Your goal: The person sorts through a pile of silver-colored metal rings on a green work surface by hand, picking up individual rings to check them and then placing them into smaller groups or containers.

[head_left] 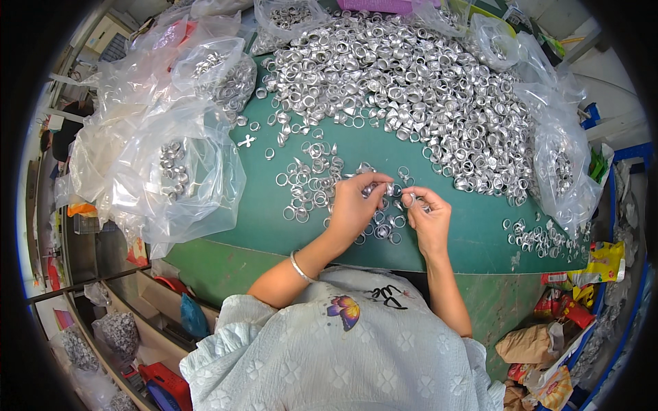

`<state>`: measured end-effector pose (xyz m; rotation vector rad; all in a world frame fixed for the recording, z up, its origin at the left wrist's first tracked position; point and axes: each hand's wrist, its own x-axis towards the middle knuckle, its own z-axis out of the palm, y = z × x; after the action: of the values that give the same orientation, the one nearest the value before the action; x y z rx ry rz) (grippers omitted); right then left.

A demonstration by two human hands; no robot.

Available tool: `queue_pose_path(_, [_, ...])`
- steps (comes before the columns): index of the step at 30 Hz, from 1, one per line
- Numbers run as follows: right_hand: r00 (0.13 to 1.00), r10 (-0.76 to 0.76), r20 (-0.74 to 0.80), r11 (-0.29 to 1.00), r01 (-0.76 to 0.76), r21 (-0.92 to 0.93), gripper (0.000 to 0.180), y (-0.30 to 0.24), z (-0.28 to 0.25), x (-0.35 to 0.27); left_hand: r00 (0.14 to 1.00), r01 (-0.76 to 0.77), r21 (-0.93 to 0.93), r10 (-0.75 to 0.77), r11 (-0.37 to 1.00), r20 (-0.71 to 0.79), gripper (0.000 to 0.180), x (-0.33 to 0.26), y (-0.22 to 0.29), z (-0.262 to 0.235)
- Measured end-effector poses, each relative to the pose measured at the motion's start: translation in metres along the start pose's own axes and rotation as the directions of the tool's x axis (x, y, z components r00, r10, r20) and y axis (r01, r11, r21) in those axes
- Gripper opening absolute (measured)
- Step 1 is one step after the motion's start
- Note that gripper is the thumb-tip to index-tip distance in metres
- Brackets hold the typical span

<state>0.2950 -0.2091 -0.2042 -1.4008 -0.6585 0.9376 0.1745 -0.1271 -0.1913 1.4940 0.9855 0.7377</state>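
Observation:
My left hand (pixel 352 207) is over the near middle of the green table (pixel 257 216), thumb and fingers pinched on a silvery metal ring (pixel 391 188). Close beside it on the right, my right hand (pixel 430 220) is closed, with another ring (pixel 412 198) at its fingertips. The two hands nearly meet. Beneath and around them lie scattered rings (pixel 394 221), partly hidden by my fingers. To the left of my left hand is a loose group of rings (pixel 308 188). A large heap of similar rings (pixel 411 75) covers the far side of the table.
Clear plastic bags holding rings stand at the left (pixel 212 154) and right (pixel 552 185). A small cross-shaped piece (pixel 247 141) lies near the left bags. More rings (pixel 541 238) sit by the right edge. Below left is a compartmented drawer (pixel 154 301); snack packets (pixel 596 264) are at lower right.

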Motion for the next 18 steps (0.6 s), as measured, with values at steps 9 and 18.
queue_pose_path(9, [0.936, -0.343, -0.083, 0.881, 0.289, -0.375, 0.015, -0.004, 0.016, -0.009, 0.999, -0.009, 0.012, 0.009, 1.0, -0.031, 0.015, -0.009, 0.003, 0.014])
queue_pose_path(18, [0.912, -0.409, 0.019, 0.715, 0.334, -0.614, 0.015, -0.02, 0.011, -0.014, 0.909, 0.39, -0.525, -0.228, 0.756, 0.348, 0.028, -0.014, -0.001, 0.01])
